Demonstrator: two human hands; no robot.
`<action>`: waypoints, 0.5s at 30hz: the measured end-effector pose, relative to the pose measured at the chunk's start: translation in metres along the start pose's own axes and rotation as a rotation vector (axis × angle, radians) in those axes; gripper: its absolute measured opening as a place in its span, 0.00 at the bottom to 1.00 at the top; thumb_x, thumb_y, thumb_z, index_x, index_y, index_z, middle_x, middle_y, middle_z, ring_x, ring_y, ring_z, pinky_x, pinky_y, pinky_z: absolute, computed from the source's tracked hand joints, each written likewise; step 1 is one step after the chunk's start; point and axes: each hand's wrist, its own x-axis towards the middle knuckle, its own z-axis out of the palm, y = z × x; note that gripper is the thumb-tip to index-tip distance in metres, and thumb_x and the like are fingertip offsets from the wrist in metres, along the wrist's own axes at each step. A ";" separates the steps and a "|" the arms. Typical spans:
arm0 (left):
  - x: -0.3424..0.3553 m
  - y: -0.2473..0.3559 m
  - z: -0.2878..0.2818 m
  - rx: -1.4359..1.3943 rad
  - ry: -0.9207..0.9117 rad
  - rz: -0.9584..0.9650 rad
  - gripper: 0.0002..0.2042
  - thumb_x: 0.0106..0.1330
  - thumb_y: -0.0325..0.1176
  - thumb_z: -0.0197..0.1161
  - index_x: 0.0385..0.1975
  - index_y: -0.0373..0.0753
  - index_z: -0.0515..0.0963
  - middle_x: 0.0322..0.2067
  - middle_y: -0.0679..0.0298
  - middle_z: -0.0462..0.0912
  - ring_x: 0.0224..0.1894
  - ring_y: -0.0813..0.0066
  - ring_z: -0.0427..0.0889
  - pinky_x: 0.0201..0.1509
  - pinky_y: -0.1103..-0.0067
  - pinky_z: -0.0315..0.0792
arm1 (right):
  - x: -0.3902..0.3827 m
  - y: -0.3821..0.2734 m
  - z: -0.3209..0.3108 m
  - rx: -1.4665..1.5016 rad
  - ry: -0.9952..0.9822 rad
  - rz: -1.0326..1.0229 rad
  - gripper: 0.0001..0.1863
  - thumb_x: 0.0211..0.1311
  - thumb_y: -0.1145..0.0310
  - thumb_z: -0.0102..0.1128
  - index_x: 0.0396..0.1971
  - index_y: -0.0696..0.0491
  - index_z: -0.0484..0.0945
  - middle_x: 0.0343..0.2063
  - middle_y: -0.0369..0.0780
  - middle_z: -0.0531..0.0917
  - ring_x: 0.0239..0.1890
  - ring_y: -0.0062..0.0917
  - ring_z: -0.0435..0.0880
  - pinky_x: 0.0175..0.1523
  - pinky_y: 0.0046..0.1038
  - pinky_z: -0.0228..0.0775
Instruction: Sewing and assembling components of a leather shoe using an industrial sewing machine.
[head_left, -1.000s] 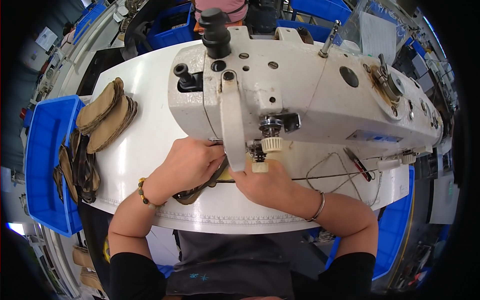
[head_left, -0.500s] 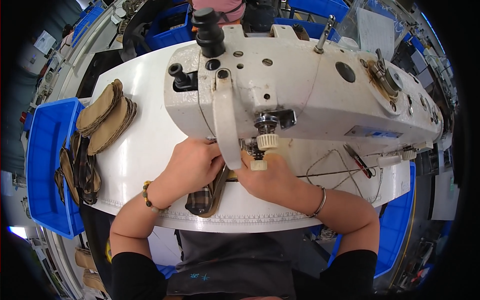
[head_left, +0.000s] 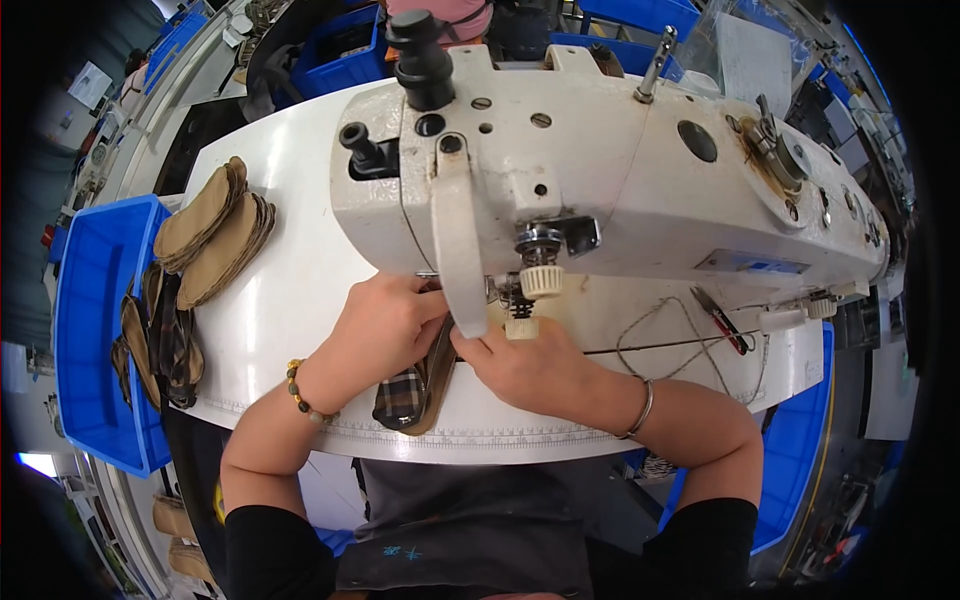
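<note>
At the sewing machine's (head_left: 620, 180) needle area, my left hand (head_left: 385, 325) is closed on a plaid fabric piece (head_left: 402, 400) with a tan layer along its right side. The piece hangs from under the hand towards the table's front edge. My right hand (head_left: 525, 370) is close by on the right, fingers bent, a fingertip against the fabric's edge. A pale curved lever (head_left: 457, 250) and a spring-loaded knob (head_left: 522, 328) cover part of its fingers, so what they grip is hidden. A thin dark cord (head_left: 640, 347) passes beneath this hand.
Stacked tan sole-shaped pieces (head_left: 225, 250) lie at the left, with plaid pieces (head_left: 180, 350) in front, overhanging a blue bin (head_left: 100, 300). Red-handled snips (head_left: 725, 325) and a loose, looped cord (head_left: 655, 320) lie on the right of the white table (head_left: 290, 190).
My right hand has shifted slightly left, closer to my left hand and the fabric's edge. My left hand and the plaid piece stay nearly where they were.
</note>
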 end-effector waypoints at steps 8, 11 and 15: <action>-0.001 0.002 -0.008 0.058 -0.103 -0.003 0.12 0.50 0.26 0.66 0.36 0.45 0.86 0.35 0.64 0.86 0.35 0.61 0.83 0.32 0.71 0.79 | -0.001 -0.001 -0.007 0.040 -0.113 0.017 0.15 0.55 0.72 0.58 0.43 0.57 0.81 0.15 0.35 0.77 0.13 0.25 0.78 0.17 0.28 0.67; -0.001 0.006 -0.010 0.100 -0.107 -0.007 0.13 0.49 0.26 0.66 0.36 0.45 0.87 0.37 0.65 0.86 0.37 0.63 0.83 0.33 0.72 0.79 | 0.000 -0.001 -0.006 0.039 -0.075 0.008 0.15 0.54 0.72 0.58 0.43 0.57 0.81 0.13 0.34 0.76 0.13 0.24 0.77 0.17 0.28 0.67; 0.000 0.005 -0.005 0.092 -0.031 0.035 0.13 0.48 0.25 0.67 0.36 0.45 0.87 0.32 0.64 0.85 0.33 0.63 0.84 0.32 0.71 0.78 | 0.000 0.000 -0.004 0.026 -0.038 -0.015 0.15 0.53 0.72 0.59 0.42 0.57 0.81 0.11 0.33 0.74 0.12 0.24 0.76 0.16 0.28 0.66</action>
